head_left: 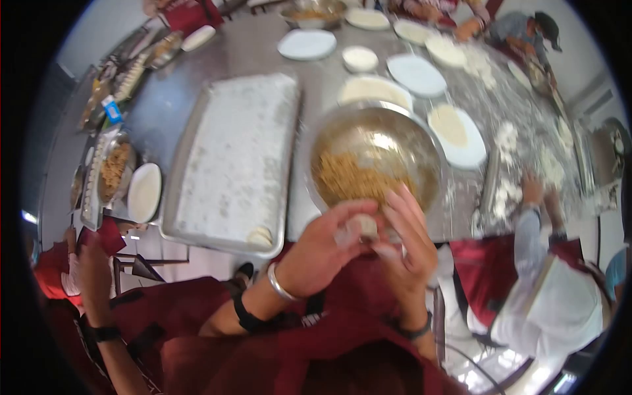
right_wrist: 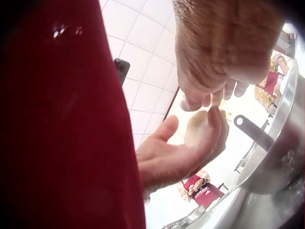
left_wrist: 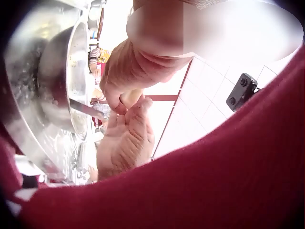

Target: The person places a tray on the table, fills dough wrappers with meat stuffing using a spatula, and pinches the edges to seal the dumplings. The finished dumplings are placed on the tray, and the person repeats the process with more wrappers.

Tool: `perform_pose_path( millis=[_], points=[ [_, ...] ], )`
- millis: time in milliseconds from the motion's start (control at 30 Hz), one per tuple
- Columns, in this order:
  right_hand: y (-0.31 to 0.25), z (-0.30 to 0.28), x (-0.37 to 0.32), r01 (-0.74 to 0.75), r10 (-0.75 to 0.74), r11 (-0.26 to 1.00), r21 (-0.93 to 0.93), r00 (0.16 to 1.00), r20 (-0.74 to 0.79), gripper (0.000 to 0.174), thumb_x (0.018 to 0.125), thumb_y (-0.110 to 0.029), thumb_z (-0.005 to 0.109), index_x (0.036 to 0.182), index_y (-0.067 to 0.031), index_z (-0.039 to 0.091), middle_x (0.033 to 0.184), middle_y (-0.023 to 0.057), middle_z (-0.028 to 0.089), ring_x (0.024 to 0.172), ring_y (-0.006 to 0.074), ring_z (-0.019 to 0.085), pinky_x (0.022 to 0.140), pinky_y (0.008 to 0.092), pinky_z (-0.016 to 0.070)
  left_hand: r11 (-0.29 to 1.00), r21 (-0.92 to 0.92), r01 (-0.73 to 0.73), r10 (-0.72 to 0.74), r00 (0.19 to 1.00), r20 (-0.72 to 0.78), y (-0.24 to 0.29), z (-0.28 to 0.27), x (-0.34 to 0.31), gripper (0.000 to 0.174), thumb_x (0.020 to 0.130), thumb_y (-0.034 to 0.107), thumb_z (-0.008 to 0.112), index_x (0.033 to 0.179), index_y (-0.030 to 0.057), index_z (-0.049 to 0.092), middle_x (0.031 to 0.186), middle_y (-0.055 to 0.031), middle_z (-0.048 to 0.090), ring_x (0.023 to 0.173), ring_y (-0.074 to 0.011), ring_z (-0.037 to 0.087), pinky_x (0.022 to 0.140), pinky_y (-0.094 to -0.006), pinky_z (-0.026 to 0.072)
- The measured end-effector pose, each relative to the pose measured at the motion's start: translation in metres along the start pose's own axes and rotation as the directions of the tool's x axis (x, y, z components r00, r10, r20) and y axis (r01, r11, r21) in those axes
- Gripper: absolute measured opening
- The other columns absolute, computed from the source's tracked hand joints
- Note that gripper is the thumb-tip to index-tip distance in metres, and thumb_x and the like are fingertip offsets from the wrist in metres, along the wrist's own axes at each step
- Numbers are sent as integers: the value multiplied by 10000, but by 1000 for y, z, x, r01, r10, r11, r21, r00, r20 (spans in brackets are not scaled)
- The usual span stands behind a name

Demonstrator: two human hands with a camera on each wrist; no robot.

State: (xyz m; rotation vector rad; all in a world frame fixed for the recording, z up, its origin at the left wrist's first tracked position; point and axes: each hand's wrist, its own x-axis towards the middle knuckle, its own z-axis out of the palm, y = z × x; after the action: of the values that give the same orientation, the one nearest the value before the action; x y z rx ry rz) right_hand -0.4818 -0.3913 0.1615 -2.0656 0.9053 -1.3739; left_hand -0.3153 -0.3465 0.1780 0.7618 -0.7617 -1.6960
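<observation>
We hold dough wrapper (head_left: 362,227) between both hands, by near rim of filling bowl (head_left: 395,141). Left hand (head_left: 322,253) pinches its edge. Right hand (head_left: 405,247) cups it, fingers curled. Floured tray (head_left: 230,158) sits left of bowl.

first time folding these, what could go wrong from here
The dumpling is pinched between the left hand and the right hand in mid-air beside the bowl, over the floor tiles, so a slip might drop it. The utensil handle jutting from the bowl is close to both hands and might be knocked.
</observation>
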Motion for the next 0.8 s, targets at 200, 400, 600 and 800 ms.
perform_pose_path(
  millis=[200, 400, 600, 800],
  points=[
    [28, -42, -6, -306, 329, 944, 124, 895, -300, 317, 936, -142, 604, 1173, 63, 648, 1202, 184, 662, 1164, 288, 609, 1032, 389, 440, 999, 7, -47, 48, 986, -162, 20, -38, -20, 584, 889, 170, 699, 1368, -43, 440, 1206, -151, 601, 1100, -249, 615, 989, -396, 493],
    [96, -56, -39, -503, 540, 841, 202, 751, -379, 315, 967, -141, 567, 1193, 66, 641, 1164, 157, 678, 1087, 218, 631, 986, 341, 463, 993, -52, -104, 86, 957, -277, 19, -73, -35, 484, 890, -12, 616, 1344, -70, 458, 1179, -180, 623, 1070, -266, 643, 972, -394, 526],
    [144, -48, -60, -591, 601, 793, 151, 716, -355, 277, 952, -107, 568, 1149, 60, 669, 1109, 151, 698, 1041, 207, 646, 947, 318, 476, 995, -1, -103, 98, 948, -302, 19, -90, -39, 463, 887, -22, 613, 1327, -70, 477, 1170, -183, 626, 1050, -276, 654, 960, -393, 540],
    [159, -50, -59, -639, 649, 751, 163, 670, -361, 257, 942, -97, 573, 1119, 51, 687, 1070, 138, 709, 1000, 195, 653, 922, 306, 485, 994, 11, -111, 107, 917, -383, 27, -100, -45, 427, 879, -49, 608, 1295, -71, 513, 1147, -198, 637, 1031, -279, 665, 946, -392, 556]
  ],
)
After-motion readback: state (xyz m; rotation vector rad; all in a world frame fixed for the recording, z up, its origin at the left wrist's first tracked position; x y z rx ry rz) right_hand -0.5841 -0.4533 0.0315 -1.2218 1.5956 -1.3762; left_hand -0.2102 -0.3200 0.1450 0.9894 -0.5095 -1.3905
